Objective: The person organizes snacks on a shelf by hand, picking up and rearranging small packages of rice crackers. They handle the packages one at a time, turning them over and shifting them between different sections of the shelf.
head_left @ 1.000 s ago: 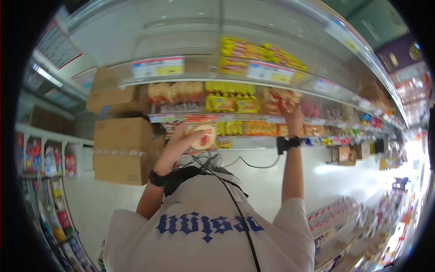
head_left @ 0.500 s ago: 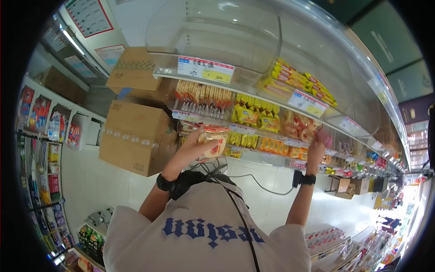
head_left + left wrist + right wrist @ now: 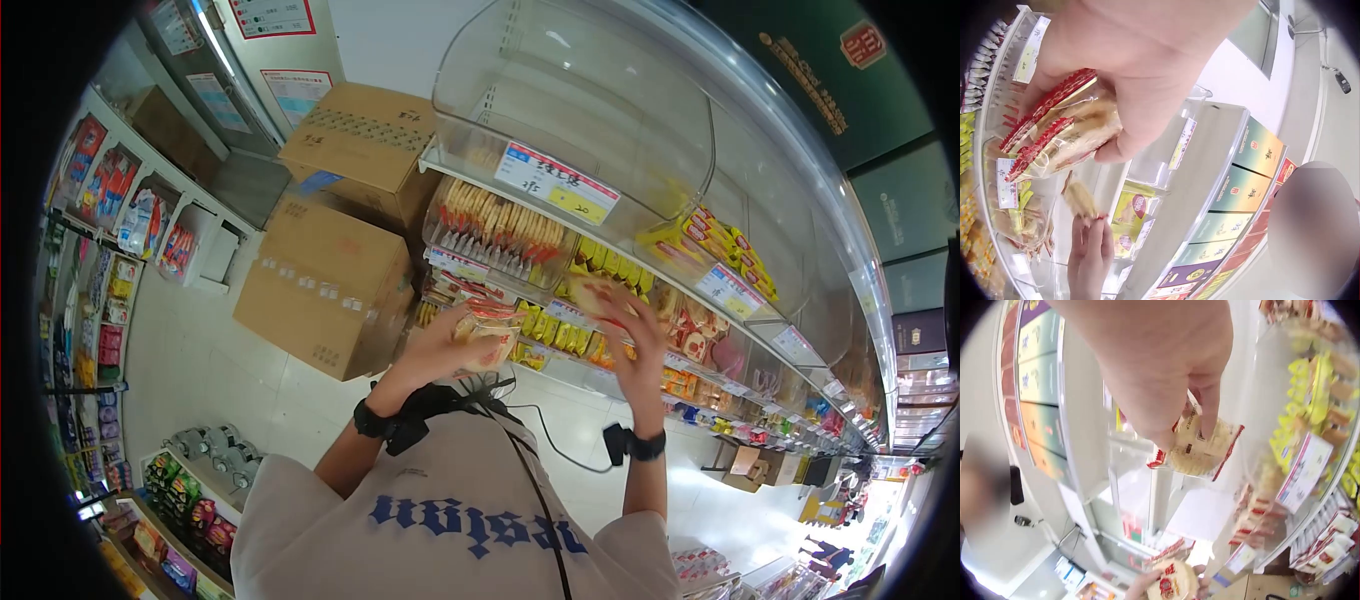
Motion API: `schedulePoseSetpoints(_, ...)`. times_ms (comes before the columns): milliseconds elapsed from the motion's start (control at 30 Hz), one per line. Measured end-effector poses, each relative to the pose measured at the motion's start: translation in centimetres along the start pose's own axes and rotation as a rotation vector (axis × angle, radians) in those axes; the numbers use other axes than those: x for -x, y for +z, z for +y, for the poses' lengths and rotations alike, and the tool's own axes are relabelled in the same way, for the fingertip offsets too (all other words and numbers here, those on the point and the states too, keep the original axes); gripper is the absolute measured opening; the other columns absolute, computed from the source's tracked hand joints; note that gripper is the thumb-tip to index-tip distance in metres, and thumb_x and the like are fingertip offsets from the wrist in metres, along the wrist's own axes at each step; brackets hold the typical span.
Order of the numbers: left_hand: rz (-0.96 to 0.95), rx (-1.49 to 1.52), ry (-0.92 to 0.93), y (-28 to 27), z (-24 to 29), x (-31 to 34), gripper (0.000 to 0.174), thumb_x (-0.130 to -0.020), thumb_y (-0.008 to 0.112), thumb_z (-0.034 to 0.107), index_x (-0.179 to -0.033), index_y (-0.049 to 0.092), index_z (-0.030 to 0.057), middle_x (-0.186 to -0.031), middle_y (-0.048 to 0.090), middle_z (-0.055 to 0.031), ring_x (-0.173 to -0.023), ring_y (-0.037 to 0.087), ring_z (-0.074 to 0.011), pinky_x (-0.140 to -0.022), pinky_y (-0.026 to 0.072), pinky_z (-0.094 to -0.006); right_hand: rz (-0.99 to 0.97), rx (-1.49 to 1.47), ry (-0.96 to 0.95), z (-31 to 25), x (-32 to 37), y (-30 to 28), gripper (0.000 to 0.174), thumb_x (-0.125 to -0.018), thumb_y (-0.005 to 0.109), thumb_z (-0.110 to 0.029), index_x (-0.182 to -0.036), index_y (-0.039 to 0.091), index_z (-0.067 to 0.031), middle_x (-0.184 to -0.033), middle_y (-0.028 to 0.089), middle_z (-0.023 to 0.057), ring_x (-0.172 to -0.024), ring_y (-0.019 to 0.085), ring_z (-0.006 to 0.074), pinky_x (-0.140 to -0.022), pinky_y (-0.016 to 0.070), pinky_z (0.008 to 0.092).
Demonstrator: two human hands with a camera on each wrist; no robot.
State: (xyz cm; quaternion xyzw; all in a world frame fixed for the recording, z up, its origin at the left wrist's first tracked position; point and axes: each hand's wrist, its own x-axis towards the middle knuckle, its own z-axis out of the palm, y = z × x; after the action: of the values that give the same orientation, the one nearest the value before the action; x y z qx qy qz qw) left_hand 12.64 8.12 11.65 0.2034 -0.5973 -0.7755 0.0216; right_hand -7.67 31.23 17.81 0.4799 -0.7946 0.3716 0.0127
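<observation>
My left hand (image 3: 432, 348) grips rice crackers (image 3: 1079, 134) in clear, red-edged wrappers, thumb on one face and fingers behind. At least two wrapper edges show in the left wrist view. My right hand (image 3: 637, 340) pinches a single wrapped rice cracker (image 3: 1200, 453) between thumb and fingers, in front of the shelves. A row of similar wrapped crackers (image 3: 510, 222) stands upright in a clear bin, up and left of the right hand. Yellow snack packets (image 3: 612, 264) fill the neighbouring bin, partly behind the right hand.
Two cardboard boxes (image 3: 320, 285) are stacked left of the shelves. The upper clear bin carries a price tag (image 3: 557, 182) and, further right, yellow packs (image 3: 718, 252). Lower shelves hold more small packets (image 3: 555, 333). A cable (image 3: 548, 425) loops across by the right wrist.
My right hand has come back left from the bins further along the shelf and now holds one wrapped cracker. My left hand keeps its crackers. The head view has swung, shifting the shelves rightward.
</observation>
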Motion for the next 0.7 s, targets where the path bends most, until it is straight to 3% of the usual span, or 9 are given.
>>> schedulePoseSetpoints(67,-0.01,-0.001,0.023,-0.2,0.2,0.4,0.051,-0.091,0.077,0.028,-0.134,0.061,0.0065,-0.099,0.068,-0.0017,-0.071,0.06,-0.0049,-0.051,0.0468,-0.0219,-0.018,-0.117,-0.037,-2.0,-3.2,3.5,0.024,-0.09,0.077,-0.006,-0.113,0.075,-0.0071,-0.142,0.059,0.0164,-0.129,0.06,0.0373,-0.099,0.0556,0.043)
schedulePoseSetpoints(167,-0.031,0.023,0.03,-0.9,1.2,1.4,0.052,-0.091,0.077,0.029,-0.135,0.06,0.007,-0.096,0.067,-0.0002,-0.067,0.057,-0.0035,-0.05,0.045,-0.0209,-0.028,0.017,-0.32,-3.2,-7.4,8.2,0.024,-0.089,0.078,-0.011,-0.112,0.075,-0.0073,-0.143,0.057,0.017,-0.13,0.058,0.0385,-0.1,0.0556,0.0446)
schedulePoseSetpoints(233,-0.022,0.043,0.027,-1.4,1.8,2.3,0.051,-0.091,0.076,0.029,-0.135,0.06,0.0077,-0.094,0.067,0.0016,-0.062,0.054,-0.0021,-0.048,0.0417,-0.0197,-0.045,0.062,-0.365,-3.3,-9.5,11.2,0.023,-0.09,0.077,-0.014,-0.112,0.074,-0.0082,-0.142,0.057,0.0175,-0.128,0.058,0.0387,-0.099,0.0557,0.0444)
schedulePoseSetpoints(300,-0.018,0.052,0.046,-2.3,1.6,3.1,0.05,-0.092,0.076,0.028,-0.135,0.06,0.0072,-0.097,0.067,0.0009,-0.067,0.056,-0.0026,-0.053,0.0446,-0.02,-0.052,0.15,-0.411,-3.8,-11.1,13.7,0.024,-0.092,0.076,-0.02,-0.113,0.073,-0.0092,-0.134,0.059,0.0166,-0.124,0.059,0.0377,-0.096,0.0566,0.0439)
schedulePoseSetpoints(433,0.06,0.134,0.221,-3.5,1.3,3.9,0.042,-0.095,0.075,0.017,-0.132,0.061,0.0018,-0.103,0.069,-0.0006,-0.076,0.059,-0.003,-0.058,0.0479,-0.0202,-0.148,0.146,-0.335,-3.5,-12.8,18.0,0.031,-0.09,0.077,-0.019,-0.117,0.071,-0.0067,-0.133,0.059,0.0143,-0.125,0.058,0.0367,-0.099,0.054,0.0458)
schedulePoseSetpoints(533,0.066,0.162,0.149,-4.7,2.0,5.1,0.043,-0.095,0.075,0.015,-0.132,0.06,0.0009,-0.106,0.068,-0.0011,-0.084,0.061,-0.0043,-0.068,0.0513,-0.0212,-0.188,0.174,-0.326,-3.9,-13.5,20.2,0.031,-0.089,0.078,-0.019,-0.114,0.069,-0.0041,-0.129,0.059,0.014,-0.123,0.057,0.0362,-0.097,0.0537,0.0467)
schedulePoseSetpoints(633,0.117,0.111,0.25,-5.5,0.5,5.0,0.046,-0.095,0.075,0.023,-0.134,0.059,0.0045,-0.105,0.067,-0.0008,-0.085,0.059,-0.0035,-0.067,0.049,-0.0212,-0.206,0.217,-0.336,-3.9,-13.7,21.9,0.031,-0.087,0.078,-0.018,-0.111,0.069,-0.0028,-0.127,0.058,0.0134,-0.123,0.055,0.0357,-0.099,0.0526,0.0463)
schedulePoseSetpoints(700,0.104,0.155,0.235,-6.0,0.0,5.1,0.046,-0.095,0.075,0.023,-0.135,0.059,0.0047,-0.102,0.067,0.0002,-0.079,0.058,-0.0028,-0.061,0.047,-0.0203,-0.191,0.264,-0.342,-4.3,-14.0,22.5,0.031,-0.085,0.079,-0.017,-0.112,0.07,-0.0031,-0.126,0.058,0.013,-0.123,0.053,0.0354,-0.1,0.0514,0.0453)
